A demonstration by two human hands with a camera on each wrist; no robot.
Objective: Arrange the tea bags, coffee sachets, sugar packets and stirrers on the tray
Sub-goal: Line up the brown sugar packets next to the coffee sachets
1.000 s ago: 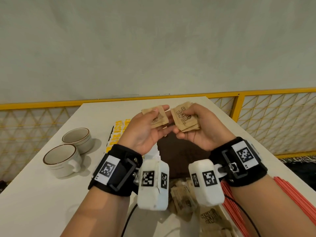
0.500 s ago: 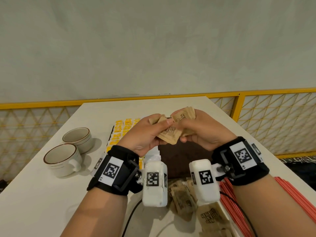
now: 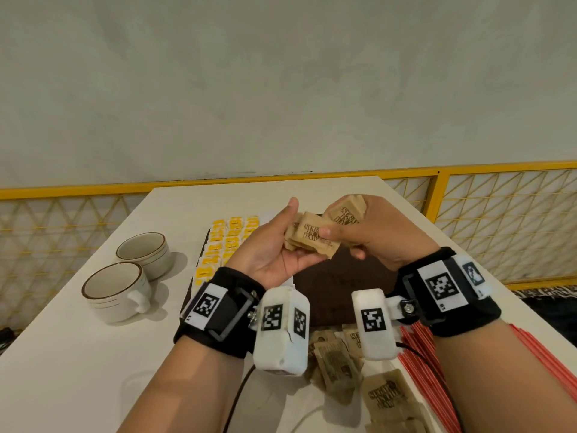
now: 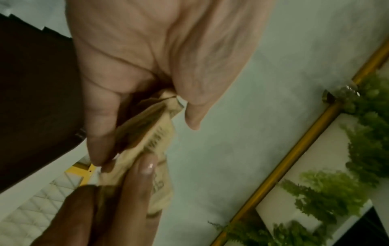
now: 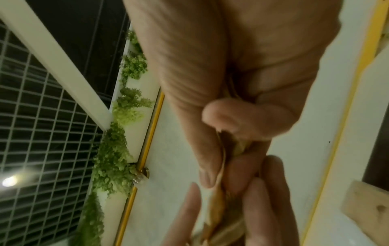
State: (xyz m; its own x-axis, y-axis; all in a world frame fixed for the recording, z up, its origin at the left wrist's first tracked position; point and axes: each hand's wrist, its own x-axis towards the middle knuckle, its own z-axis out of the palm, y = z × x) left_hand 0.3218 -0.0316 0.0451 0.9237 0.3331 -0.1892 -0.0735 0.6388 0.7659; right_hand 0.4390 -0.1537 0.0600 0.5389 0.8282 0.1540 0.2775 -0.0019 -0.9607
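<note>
- Your left hand is palm-up above the tray, fingers curled under a small stack of brown sugar packets, thumb lifted clear of the top one.
- Your right hand holds a second bunch of sugar packets in its curled fingers, while its thumb tip presses on the left stack's top packet. The two bunches touch.
- Judged step: squaring the two bunches into one before laying them on the dark tray.
- Risk: with the left thumb off, nothing of that hand pins the stack from above. If your right thumb lets go first, the top packet could slide off toward the near edge.
- Risk: the packets are fanned, not flush. Pushing the bunches together at an angle could crumple a corner or shed one.
- Yellow tea bags lie in rows on the tray's left part, under your left wrist. A dropped packet could land on them and upset the rows.
- More loose sugar packets lie on the table near you, red stirrers at near right. Your wrist units hang just over them, so lowering your forearms could scatter them.
- Two cups stand at left, well apart from your hands.
- The wrist views are blurred. Packet count cannot be told.
</note>
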